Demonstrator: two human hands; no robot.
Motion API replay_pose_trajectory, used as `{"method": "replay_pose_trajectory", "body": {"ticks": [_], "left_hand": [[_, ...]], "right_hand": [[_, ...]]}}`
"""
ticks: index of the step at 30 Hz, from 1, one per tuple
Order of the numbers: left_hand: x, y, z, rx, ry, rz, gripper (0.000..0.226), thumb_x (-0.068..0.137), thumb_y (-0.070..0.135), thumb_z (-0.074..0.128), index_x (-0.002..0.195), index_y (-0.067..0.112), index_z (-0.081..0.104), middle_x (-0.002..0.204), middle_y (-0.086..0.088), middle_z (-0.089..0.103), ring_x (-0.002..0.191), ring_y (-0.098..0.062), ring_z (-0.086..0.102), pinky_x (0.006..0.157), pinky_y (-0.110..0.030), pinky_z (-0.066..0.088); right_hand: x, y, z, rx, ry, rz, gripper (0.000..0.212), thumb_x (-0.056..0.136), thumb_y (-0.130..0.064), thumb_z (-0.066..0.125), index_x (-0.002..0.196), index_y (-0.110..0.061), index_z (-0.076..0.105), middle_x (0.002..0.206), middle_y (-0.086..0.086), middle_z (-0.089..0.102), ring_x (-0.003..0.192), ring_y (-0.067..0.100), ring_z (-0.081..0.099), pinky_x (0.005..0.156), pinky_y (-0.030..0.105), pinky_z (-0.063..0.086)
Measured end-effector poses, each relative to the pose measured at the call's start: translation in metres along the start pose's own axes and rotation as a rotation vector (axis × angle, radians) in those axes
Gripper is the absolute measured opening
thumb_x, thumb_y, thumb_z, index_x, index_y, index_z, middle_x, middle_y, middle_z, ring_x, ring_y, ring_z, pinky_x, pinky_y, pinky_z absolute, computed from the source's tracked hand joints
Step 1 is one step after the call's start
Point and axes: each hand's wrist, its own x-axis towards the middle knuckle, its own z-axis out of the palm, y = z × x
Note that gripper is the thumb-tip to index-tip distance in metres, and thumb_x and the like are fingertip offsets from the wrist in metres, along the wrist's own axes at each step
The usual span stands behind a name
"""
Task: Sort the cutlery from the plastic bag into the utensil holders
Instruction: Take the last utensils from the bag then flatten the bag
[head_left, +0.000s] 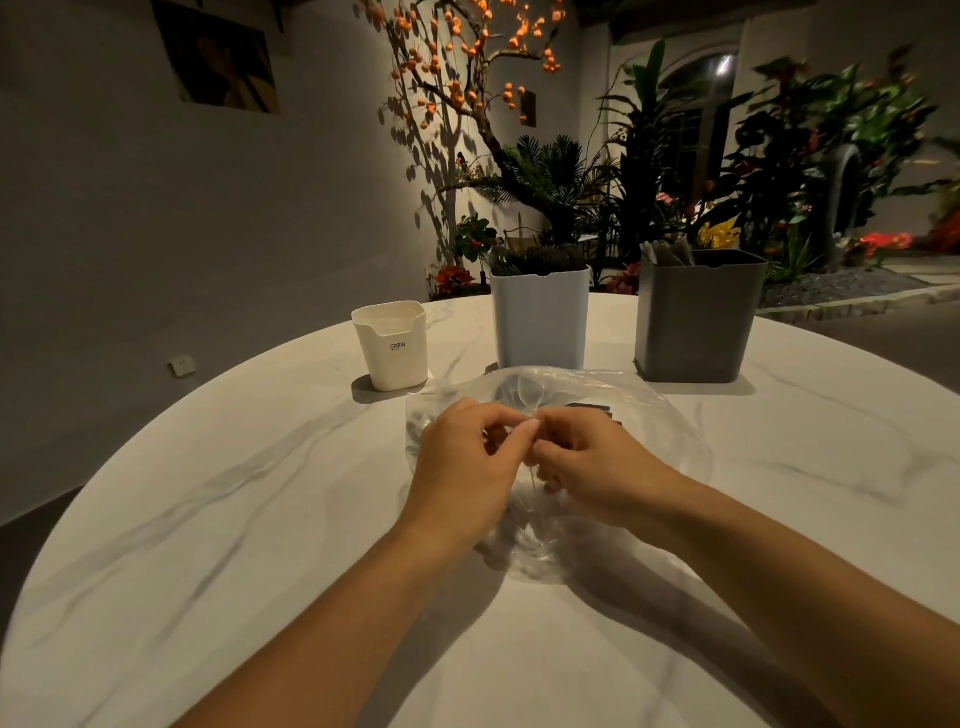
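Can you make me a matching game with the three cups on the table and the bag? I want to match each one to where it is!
Things:
1. cream holder
2. pale blue holder
3. grey holder
4. plastic bag

Places:
A. far right of the row
B. under the two hands
C. far left of the row
D. middle of the row

Pairs: 1-C, 2-D, 3-A, 4-B

The left hand and right hand both pinch a clear spoon over the bag.
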Motion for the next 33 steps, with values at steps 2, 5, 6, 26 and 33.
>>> {"method": "replay_pose_trajectory", "body": {"ticks": [2, 5, 6, 26, 33], "left_hand": [[-0.002, 0.002, 0.001, -0.003, -0.047, -0.031, 0.021, 0.100, 0.041, 0.054, 0.109, 0.031, 0.069, 0.101, 0.012, 0.066, 0.089, -0.004, 0.064, 0.071, -0.006, 0.050], [-0.002, 0.003, 0.004, -0.052, -0.085, -0.059, 0.029, 0.102, 0.045, 0.045, 0.119, 0.032, 0.064, 0.103, 0.014, 0.067, 0.090, -0.005, 0.067, 0.075, -0.010, 0.054], [-0.002, 0.003, 0.005, -0.076, -0.078, -0.067, 0.031, 0.102, 0.046, 0.044, 0.122, 0.032, 0.063, 0.105, 0.015, 0.067, 0.090, -0.004, 0.067, 0.075, -0.010, 0.054], [0.008, 0.017, -0.002, -0.534, 0.131, -0.110, 0.039, 0.108, 0.036, 0.031, 0.106, 0.029, 0.070, 0.083, 0.011, 0.062, 0.073, -0.005, 0.061, 0.067, -0.011, 0.048], [0.009, 0.014, -0.010, -0.607, 0.207, -0.164, 0.025, 0.104, 0.029, 0.046, 0.106, 0.025, 0.070, 0.066, 0.012, 0.066, 0.072, -0.009, 0.069, 0.080, -0.028, 0.060]], "right_hand": [[0.000, 0.000, 0.000, 0.022, 0.043, -0.022, 0.014, 0.101, -0.021, 0.054, 0.101, -0.027, 0.067, 0.088, -0.006, 0.069, 0.080, 0.017, 0.067, 0.075, 0.022, 0.059], [0.002, 0.000, 0.001, 0.040, 0.094, -0.050, 0.016, 0.100, -0.022, 0.055, 0.108, -0.024, 0.069, 0.093, -0.007, 0.071, 0.084, 0.015, 0.070, 0.084, 0.029, 0.060], [0.002, -0.001, 0.002, 0.052, 0.106, -0.064, 0.017, 0.100, -0.020, 0.055, 0.109, -0.024, 0.069, 0.095, -0.008, 0.071, 0.086, 0.014, 0.071, 0.085, 0.029, 0.060], [-0.004, -0.016, -0.001, 0.258, 0.133, -0.133, 0.019, 0.106, -0.021, 0.037, 0.102, -0.016, 0.055, 0.088, 0.001, 0.072, 0.083, 0.013, 0.072, 0.076, 0.027, 0.060], [-0.004, -0.015, -0.001, 0.236, 0.094, -0.063, 0.017, 0.106, -0.025, 0.035, 0.102, -0.018, 0.051, 0.097, 0.005, 0.071, 0.080, 0.017, 0.074, 0.073, 0.035, 0.063]]}}
